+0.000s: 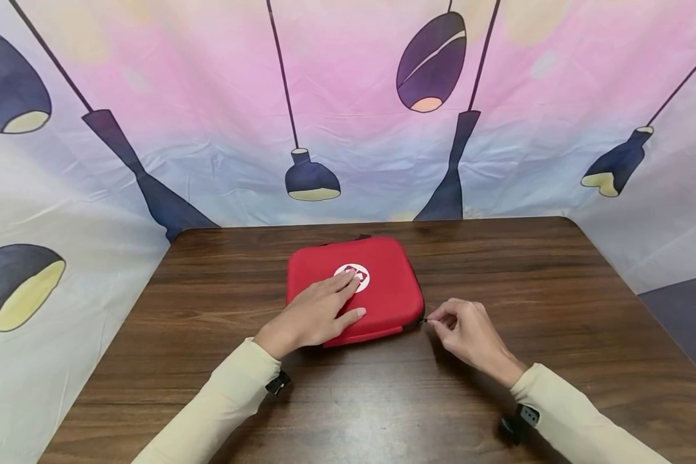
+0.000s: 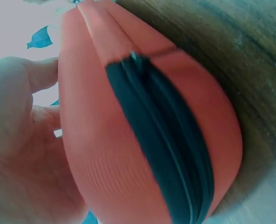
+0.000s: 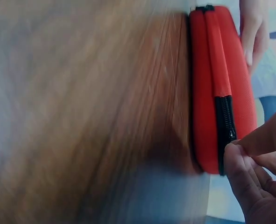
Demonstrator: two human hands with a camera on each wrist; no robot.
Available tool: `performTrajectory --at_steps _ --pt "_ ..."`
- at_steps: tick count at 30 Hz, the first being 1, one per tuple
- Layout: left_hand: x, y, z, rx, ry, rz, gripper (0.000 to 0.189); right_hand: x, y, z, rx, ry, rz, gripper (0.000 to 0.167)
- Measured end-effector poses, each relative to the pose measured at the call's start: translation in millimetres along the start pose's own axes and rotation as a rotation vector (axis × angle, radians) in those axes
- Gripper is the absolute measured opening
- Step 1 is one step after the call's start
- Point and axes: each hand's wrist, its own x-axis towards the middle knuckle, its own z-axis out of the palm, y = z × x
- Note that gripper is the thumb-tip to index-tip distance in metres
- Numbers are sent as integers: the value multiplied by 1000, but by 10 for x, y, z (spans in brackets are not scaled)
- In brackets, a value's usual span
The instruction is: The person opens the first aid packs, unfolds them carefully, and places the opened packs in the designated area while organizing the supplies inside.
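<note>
A red zippered case [image 1: 383, 270] with a round white emblem on its lid lies flat on the wooden table. My left hand [image 1: 325, 309] rests on top of the lid, fingers spread out over the emblem. At the case's near right corner, my right hand [image 1: 466, 332] pinches the zipper pull between thumb and forefinger. In the right wrist view the zipper [image 3: 227, 116] runs along a black strip in the case's side, and my fingertips cover the pull itself. The left wrist view shows the black zipper band [image 2: 161, 135] on the case's other side.
The dark wooden table [image 1: 209, 270] reaches to a fabric backdrop [image 1: 226, 116] printed with hanging lamps, behind and at both sides. A small black camera is strapped to each wrist, below the cream sleeves [image 1: 232, 386].
</note>
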Motion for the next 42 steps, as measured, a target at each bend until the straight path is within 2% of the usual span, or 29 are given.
performTrajectory --at_steps 3,12,20,27,32,37,42 --pt "-14 9 -4 16 -4 -13 70 74 66 -17 -29 13 -8 14" --pt "-64 51 -9 -25 -24 -17 71 429 284 -18 -99 54 26 9" --pt "-115 102 -2 -50 -33 0 71 784 363 32 -108 32 64 8" --pt "-122 129 10 -76 -39 22 75 1017 403 82 -88 0 90 9" --pt "-93 143 19 -123 -56 24 82 1123 452 113 -73 -9 99 9" --pt "-50 168 21 -173 -67 -21 89 1227 479 149 -64 -24 95 11" --pt "41 172 17 -161 -69 -37 91 1301 486 159 -76 -34 104 12"
